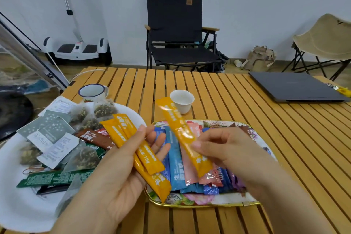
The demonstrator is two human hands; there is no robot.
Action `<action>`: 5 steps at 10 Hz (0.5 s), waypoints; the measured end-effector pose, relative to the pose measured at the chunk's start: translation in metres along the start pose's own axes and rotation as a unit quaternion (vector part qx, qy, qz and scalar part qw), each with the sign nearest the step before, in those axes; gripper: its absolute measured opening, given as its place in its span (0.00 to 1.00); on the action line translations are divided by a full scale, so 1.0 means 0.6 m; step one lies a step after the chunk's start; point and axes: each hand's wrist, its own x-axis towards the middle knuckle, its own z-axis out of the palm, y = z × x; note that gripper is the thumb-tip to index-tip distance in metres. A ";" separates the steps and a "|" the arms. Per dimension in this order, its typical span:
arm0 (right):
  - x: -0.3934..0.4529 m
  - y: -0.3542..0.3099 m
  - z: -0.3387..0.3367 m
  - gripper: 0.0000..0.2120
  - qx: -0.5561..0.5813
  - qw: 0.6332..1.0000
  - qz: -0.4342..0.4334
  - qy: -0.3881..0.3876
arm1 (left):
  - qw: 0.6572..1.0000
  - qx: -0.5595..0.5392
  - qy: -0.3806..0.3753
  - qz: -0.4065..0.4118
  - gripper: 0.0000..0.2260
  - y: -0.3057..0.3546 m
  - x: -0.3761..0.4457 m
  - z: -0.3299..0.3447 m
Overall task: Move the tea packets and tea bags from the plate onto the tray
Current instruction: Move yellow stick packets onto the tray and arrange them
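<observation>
Pinched near its lower end by the right hand (226, 150), one glossy orange stick packet (182, 135) slants above the floral tray (199, 202), its long axis running up and away toward the white cup (182, 100). Left hand (121, 161) grips two more orange sticks (141, 155), one reading "15g", angled over the tray's near-left rim. Mesh tea bags (103, 109) lie on the white plate (22, 213), left of the tray.

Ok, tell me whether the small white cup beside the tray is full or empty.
Empty, as far as shown: the small white handleless cup stands upright on the slatted wooden table, its visible pale interior showing no liquid or tea bag.
</observation>
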 end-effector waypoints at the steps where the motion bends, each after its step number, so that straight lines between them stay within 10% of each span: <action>1: 0.002 0.022 -0.038 0.08 -0.078 0.986 0.024 0.142 | 0.999 -0.020 0.011 -0.037 0.13 0.008 0.001 0.011; 2: 0.004 0.038 -0.061 0.04 -0.096 0.967 0.069 0.228 | 0.995 0.040 0.043 -0.083 0.12 0.020 0.017 0.028; 5: 0.018 0.039 -0.038 0.05 -0.192 0.960 0.150 0.137 | 0.988 0.138 0.044 -0.055 0.13 0.014 0.034 0.009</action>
